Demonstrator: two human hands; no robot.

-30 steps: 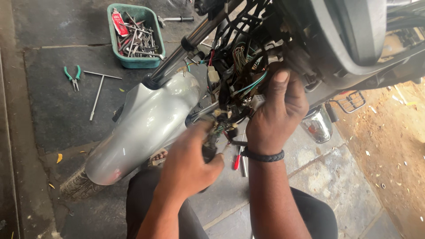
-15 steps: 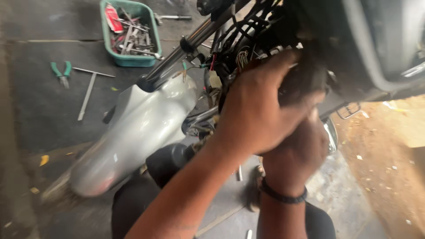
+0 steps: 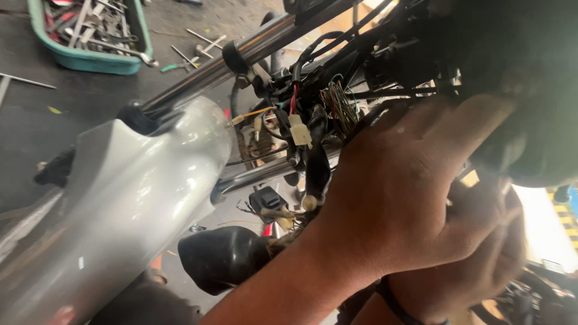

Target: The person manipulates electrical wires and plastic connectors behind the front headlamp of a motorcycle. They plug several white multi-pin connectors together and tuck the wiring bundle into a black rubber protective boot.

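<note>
Both hands are up at the front of a motorcycle, at the exposed wiring behind the headlight area.

Left hand (image 3: 397,192) is in front, reaching in from lower centre, fingers curled up against a dark, blurred housing (image 3: 530,90) at upper right. Looks closed on its lower edge, but blur hides the contact, so I can't tell the grip for sure.

Right hand (image 3: 481,265) sits under and behind the left one, mostly covered. Dark band on its wrist. Can't tell whether it's gripping anything.

Wiring bundle (image 3: 319,114) is just left of the left hand, touching or nearly so: black sheathed cables, a cluster of thin multicoloured wires, a red lead, and a white plug connector (image 3: 300,131) hanging loose. A black connector block (image 3: 268,200) hangs lower, near the left forearm.

Chrome fork tube (image 3: 241,54) runs diagonally from upper centre down-left into the silver front mudguard (image 3: 132,198), which fills the near left. A black rounded part (image 3: 223,256) sits below the bundle at bottom centre.

On the ground far left: teal tray of hand tools (image 3: 90,60), loose metal tools (image 3: 195,51) just right of it.
</note>
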